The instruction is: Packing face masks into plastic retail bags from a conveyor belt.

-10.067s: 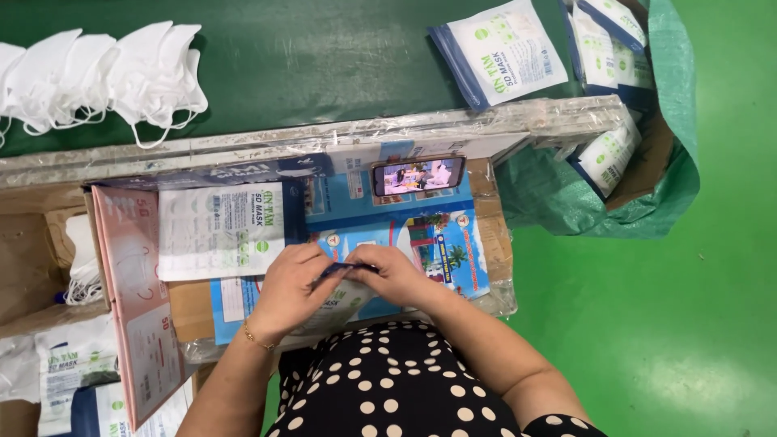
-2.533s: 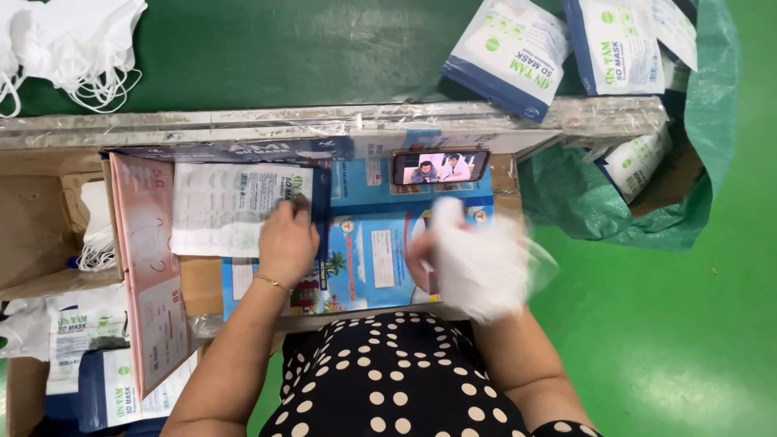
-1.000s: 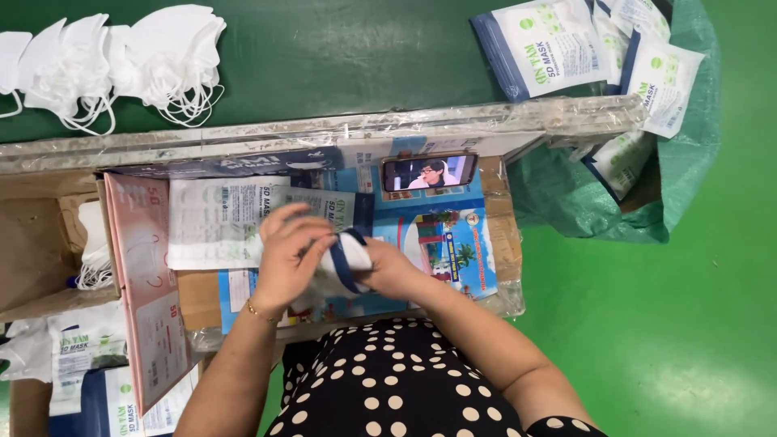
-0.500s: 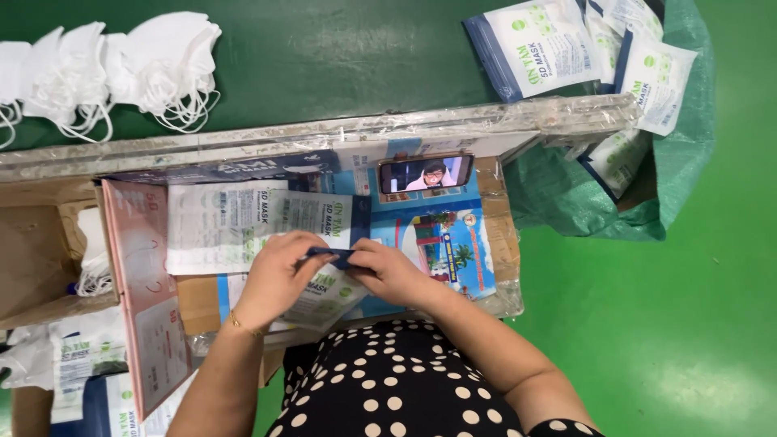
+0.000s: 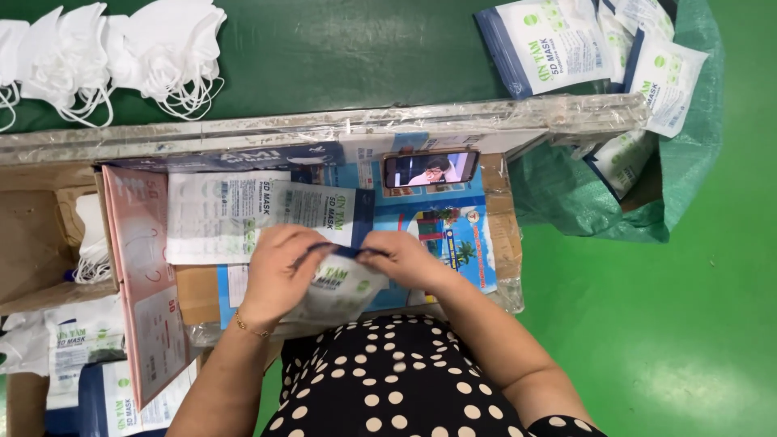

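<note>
Both my hands hold one white-and-blue mask pouch [image 5: 338, 285] over the work board, close to my body. My left hand [image 5: 279, 271] grips its left upper edge. My right hand [image 5: 402, 257] pinches the dark blue top strip at the right. The pouch's lower half bulges below my fingers. Flat empty pouches [image 5: 243, 212] lie just beyond my hands on the board.
A phone [image 5: 430, 169] with a lit screen lies on the board beyond my hands. White masks [image 5: 113, 57] are heaped on the green belt at the top left. A green sack [image 5: 680, 162] with filled pouches [image 5: 546, 44] stands at the right. A pink box [image 5: 139, 283] stands at my left.
About 2.5 s ago my right hand held a white mask away from the pouch pile. Since then both hands came together on one pouch and now pinch its top edge.
</note>
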